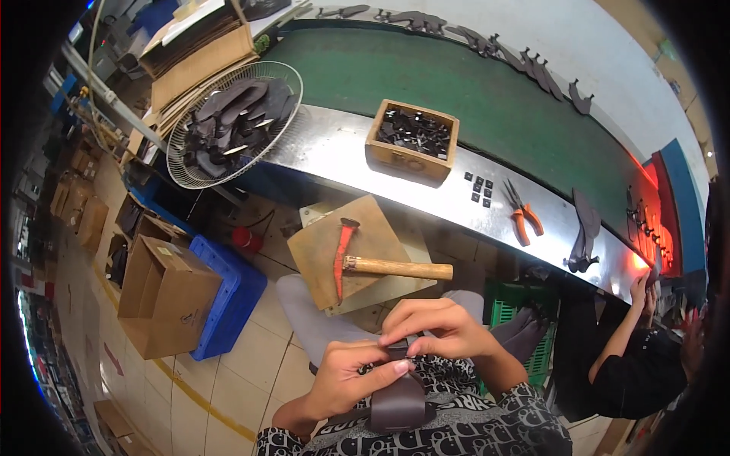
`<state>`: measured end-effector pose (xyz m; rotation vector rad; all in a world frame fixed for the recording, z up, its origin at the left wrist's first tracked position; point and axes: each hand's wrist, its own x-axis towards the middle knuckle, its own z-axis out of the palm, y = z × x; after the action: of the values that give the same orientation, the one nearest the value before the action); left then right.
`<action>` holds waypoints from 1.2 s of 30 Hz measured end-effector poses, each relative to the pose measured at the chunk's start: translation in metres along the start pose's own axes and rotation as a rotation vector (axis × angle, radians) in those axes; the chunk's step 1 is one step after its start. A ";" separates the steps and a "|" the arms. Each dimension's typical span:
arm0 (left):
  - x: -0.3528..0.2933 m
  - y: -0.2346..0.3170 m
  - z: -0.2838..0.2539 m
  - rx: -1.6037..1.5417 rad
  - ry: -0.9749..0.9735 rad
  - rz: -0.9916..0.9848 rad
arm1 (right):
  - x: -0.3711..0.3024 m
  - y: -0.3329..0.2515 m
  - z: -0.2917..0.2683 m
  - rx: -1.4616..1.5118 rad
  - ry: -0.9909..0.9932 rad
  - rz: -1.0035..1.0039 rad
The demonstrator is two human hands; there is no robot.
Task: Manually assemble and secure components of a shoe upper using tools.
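Observation:
Close to my body, both hands hold a dark brown leather-like strap piece (398, 403) with a broad rounded lower end. My left hand (351, 378) pinches it from the left, thumb along its upper part. From the right, my right hand (439, 328) closes thumb and fingers on its narrower top end; any small part between the fingertips is hidden. Beyond my hands, a hammer (395, 267) with a red head and wooden handle lies on a square brown board (315, 247). Orange-handled pliers (523, 215) rest on the metal ledge (327, 144), beside several small black square pieces (477, 188).
A wooden box (411, 161) of small black parts and a wire basket (176, 152) of dark strap pieces stand on the ledge. Behind runs a green conveyor belt (342, 72). At left are a cardboard box (163, 304) and blue crate (236, 304); at right, a co-worker (646, 372).

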<state>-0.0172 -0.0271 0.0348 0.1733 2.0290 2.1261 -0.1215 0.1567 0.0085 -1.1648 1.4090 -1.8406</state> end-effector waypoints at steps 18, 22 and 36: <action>0.042 0.001 0.035 0.019 -0.550 -0.048 | -0.034 0.020 -0.025 0.201 -0.142 -0.470; 0.055 0.015 0.040 0.075 -0.572 -0.158 | -0.047 0.014 -0.025 0.213 -0.095 -0.356; 0.151 0.059 -0.283 0.794 1.213 0.357 | -0.312 -0.003 -0.247 -1.340 1.656 0.711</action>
<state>-0.2300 -0.2721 0.0711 -0.9369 3.6615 1.4865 -0.1870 0.5329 -0.1047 1.0345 3.4302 -0.8599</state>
